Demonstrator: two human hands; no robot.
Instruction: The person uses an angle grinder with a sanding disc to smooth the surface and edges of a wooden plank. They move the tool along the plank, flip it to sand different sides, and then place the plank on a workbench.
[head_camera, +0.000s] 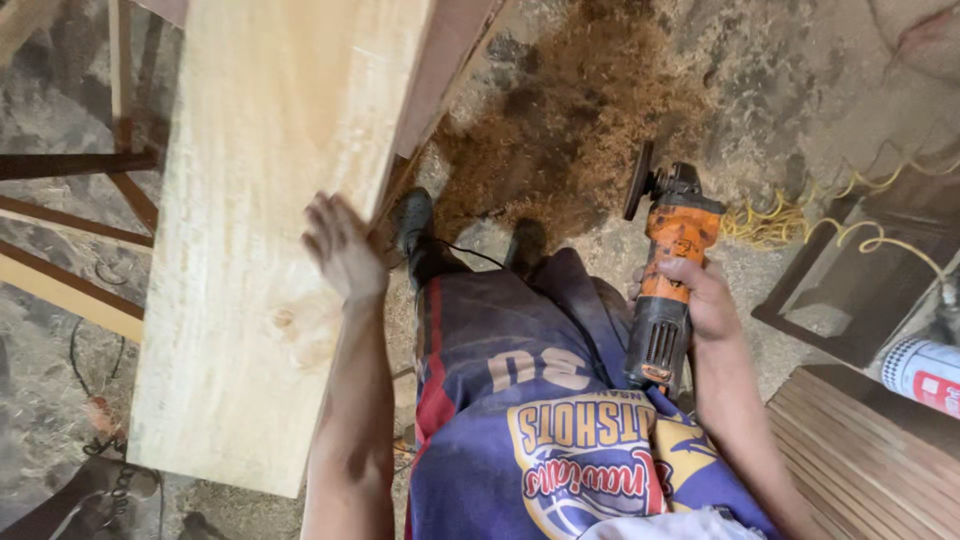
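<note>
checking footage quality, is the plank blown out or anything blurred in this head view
Head view: the pale plank is bright and somewhat washed out toward its top; the left hand on it looks slightly soft; the right hand and orange grinder are sharper; the floor at left sits in shadow.

Pale plank (270, 220) blocks left side; sawdust-strewn floor (590, 100) open ahead, far centre; yellow cord (790, 220) and slatted panel (860, 450) crowd right.
</note>
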